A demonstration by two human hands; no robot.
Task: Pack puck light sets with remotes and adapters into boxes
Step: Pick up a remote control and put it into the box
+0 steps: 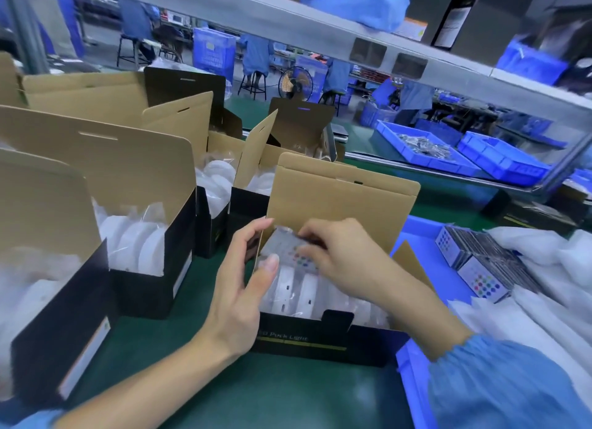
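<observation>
Green worktop [288, 396], shelf [288, 21] overhead. Over the open box [320, 339], right hand [339, 258] pinches a bagged remote [285, 249], seemingly; left hand [243, 287] fingers curl round its edge.

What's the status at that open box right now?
Both hands on remote: right hand pinching, left hand steadying it. Over open box of puck lights. Nothing blocking.
</observation>
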